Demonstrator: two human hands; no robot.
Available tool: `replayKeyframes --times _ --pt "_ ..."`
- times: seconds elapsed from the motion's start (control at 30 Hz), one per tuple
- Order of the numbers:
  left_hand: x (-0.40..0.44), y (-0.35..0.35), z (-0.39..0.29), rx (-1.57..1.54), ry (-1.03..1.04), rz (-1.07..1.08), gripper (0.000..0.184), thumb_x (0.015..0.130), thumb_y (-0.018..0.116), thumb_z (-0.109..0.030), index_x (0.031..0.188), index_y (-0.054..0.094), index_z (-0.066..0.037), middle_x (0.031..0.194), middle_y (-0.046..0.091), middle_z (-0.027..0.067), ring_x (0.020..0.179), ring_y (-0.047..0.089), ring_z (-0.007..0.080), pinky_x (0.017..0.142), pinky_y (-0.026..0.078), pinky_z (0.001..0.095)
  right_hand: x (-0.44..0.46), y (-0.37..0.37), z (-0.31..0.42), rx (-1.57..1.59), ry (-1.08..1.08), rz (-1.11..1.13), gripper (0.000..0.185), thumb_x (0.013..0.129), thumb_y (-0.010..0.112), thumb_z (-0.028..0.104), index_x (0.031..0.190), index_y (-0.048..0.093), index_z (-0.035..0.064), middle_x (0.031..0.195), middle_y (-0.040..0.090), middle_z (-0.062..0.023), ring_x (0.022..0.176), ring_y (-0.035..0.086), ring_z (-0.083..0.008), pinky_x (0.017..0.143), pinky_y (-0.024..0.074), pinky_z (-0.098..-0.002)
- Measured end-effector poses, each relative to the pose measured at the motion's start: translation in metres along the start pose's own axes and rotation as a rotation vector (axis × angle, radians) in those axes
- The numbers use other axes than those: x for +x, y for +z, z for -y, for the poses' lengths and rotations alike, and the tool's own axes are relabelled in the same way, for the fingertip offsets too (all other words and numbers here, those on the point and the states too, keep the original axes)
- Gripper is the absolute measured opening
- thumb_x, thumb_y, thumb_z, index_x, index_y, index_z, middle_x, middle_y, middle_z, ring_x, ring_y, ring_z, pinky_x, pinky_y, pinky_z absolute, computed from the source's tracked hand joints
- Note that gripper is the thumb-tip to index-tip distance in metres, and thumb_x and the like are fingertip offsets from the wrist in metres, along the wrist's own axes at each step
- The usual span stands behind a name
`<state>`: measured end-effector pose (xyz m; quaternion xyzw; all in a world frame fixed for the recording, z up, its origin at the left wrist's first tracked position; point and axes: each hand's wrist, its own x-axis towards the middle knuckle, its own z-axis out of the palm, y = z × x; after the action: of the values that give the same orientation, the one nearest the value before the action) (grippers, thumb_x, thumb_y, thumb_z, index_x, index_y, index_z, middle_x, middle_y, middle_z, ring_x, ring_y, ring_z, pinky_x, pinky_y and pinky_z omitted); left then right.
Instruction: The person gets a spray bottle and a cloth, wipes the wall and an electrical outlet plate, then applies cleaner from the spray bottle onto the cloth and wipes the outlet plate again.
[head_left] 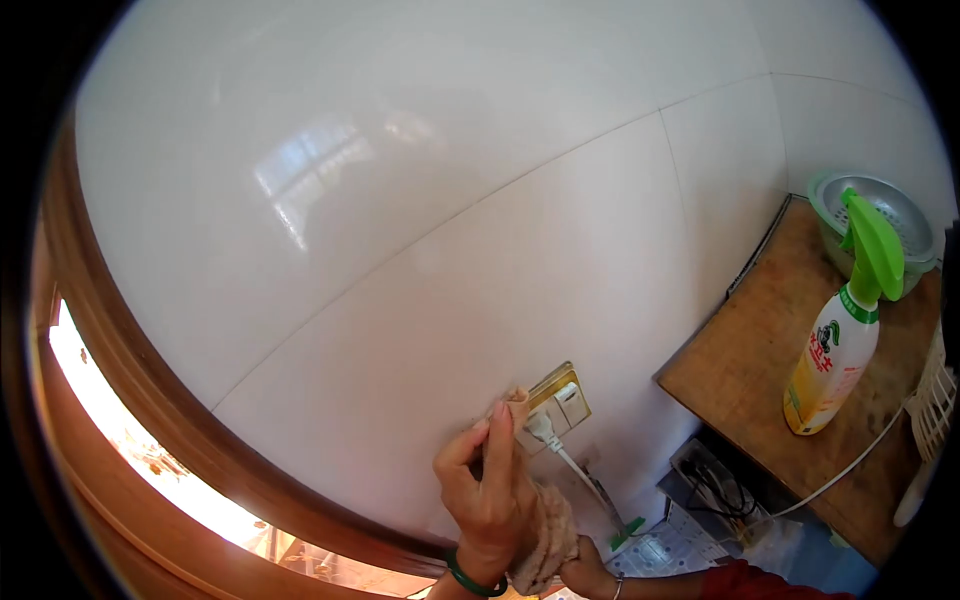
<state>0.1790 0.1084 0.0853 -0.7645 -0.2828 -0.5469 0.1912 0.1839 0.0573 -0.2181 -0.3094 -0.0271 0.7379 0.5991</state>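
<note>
My left hand (pixel 490 490), with a green bangle at the wrist, is raised to the white tiled wall (pixel 420 330). Its fingers pinch a corner of a beige cloth (pixel 546 540) against the left edge of a yellowed wall socket (pixel 572 402). The rest of the cloth hangs in folds below the palm. Lower down, my right hand (pixel 588 572) reaches in from the right under a red sleeve and grips the hanging part of the cloth; its fingers are partly hidden. A white plug (pixel 541 428) with a cord sits in the socket, close beside my left fingertips.
A spray bottle (pixel 835 345) with a green trigger head stands on a brown wooden table (pixel 740 370) at right. Behind it are a colander and bowl (pixel 820 225). Below the table is a clear bin (pixel 705 480) with black cables. A brown wooden frame (pixel 180 420) curves along the left.
</note>
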Motion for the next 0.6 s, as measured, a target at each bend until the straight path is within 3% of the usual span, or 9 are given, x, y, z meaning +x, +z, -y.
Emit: replayKeyframes --times 0.07,0.2,0.27,0.4,0.47,0.6 --pt "-0.009 0.001 0.003 0.027 -0.015 -0.041 0.041 0.08 0.061 0.015 0.119 0.065 0.003 0.101 0.05 0.0131 0.088 0.054 0.024 0.068 0.048 0.0286 -0.019 0.015 0.016 -0.446 -0.322 0.015 0.018 0.073 0.057 -0.01 0.089 0.062 -0.0032 0.078 0.065 -0.0086 0.065 0.062 -0.0189 0.055 0.051 -0.0326" --pt "-0.017 -0.009 0.001 0.055 -0.032 -0.019 0.038 0.08 0.061 0.013 0.116 0.066 0.003 0.097 0.051 0.0143 0.086 0.055 0.0264 0.067 0.048 0.0307 -0.032 0.024 0.031 -0.232 -0.139 0.111 0.021 0.07 0.057 -0.011 0.089 0.062 -0.0028 0.078 0.065 -0.0087 0.066 0.062 -0.0192 0.056 0.0514 -0.0328" --pt "-0.031 -0.011 0.006 0.114 -0.064 0.008 0.037 0.076 0.068 0.007 0.111 0.069 0.0 0.094 0.056 0.0144 0.079 0.059 0.027 0.065 0.051 0.0321 -0.044 0.032 0.041 -0.589 -0.504 0.219 0.022 0.068 0.056 -0.012 0.088 0.063 -0.003 0.077 0.066 -0.0096 0.068 0.064 -0.0189 0.056 0.0517 -0.0323" --pt "-0.051 -0.015 0.008 0.04 -0.079 0.061 0.034 0.075 0.062 0.012 0.106 0.07 0.0 0.094 0.056 0.0145 0.08 0.058 0.0278 0.066 0.049 0.0324 -0.08 0.058 0.06 -0.898 -0.419 0.023 0.019 0.071 0.056 -0.011 0.085 0.065 -0.0034 0.074 0.067 -0.0103 0.069 0.065 -0.0182 0.054 0.0518 -0.0324" --pt "-0.052 -0.022 0.008 0.003 -0.086 0.165 0.035 0.073 0.063 0.011 0.104 0.071 -0.001 0.095 0.057 0.0135 0.081 0.059 0.0263 0.066 0.049 0.0319 -0.091 0.067 0.065 -0.701 -0.423 0.249 0.016 0.075 0.054 -0.01 0.084 0.066 -0.0029 0.072 0.066 -0.0104 0.068 0.065 -0.0175 0.053 0.0513 -0.0338" --pt "-0.05 -0.045 0.022 -0.188 -0.201 0.162 0.032 0.075 0.064 0.009 0.103 0.071 -0.002 0.096 0.057 0.0122 0.08 0.059 0.0236 0.067 0.049 0.0308 -0.096 0.065 0.063 -0.709 -0.357 0.327 0.015 0.08 0.052 -0.006 0.083 0.067 -0.0023 0.07 0.066 -0.0097 0.063 0.063 -0.0166 0.051 0.0496 -0.0322"
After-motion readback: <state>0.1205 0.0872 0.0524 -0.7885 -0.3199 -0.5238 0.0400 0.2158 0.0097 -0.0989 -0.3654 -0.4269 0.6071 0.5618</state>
